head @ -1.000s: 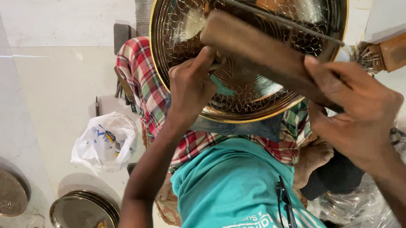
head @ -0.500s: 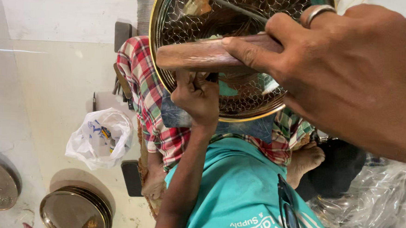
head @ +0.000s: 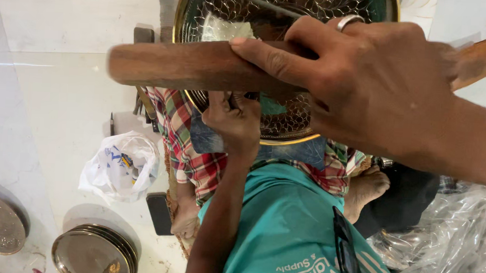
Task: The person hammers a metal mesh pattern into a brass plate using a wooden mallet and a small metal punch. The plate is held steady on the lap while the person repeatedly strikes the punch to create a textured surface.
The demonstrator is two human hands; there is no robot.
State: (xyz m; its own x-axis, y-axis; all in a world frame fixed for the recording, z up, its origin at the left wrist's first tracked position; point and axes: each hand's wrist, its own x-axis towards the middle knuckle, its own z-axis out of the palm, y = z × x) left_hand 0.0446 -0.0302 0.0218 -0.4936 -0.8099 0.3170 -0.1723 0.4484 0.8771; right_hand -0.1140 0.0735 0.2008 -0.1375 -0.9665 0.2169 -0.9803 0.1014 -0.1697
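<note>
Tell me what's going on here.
A person sits on the floor with a round patterned metal plate propped over their lap. Their right hand grips a wooden mallet held across the plate. Their left hand pinches a small dark tool against the plate's surface; what kind of tool is too hidden to tell. A white plastic bag and a stack of metal plates lie on the floor nearby.
</note>
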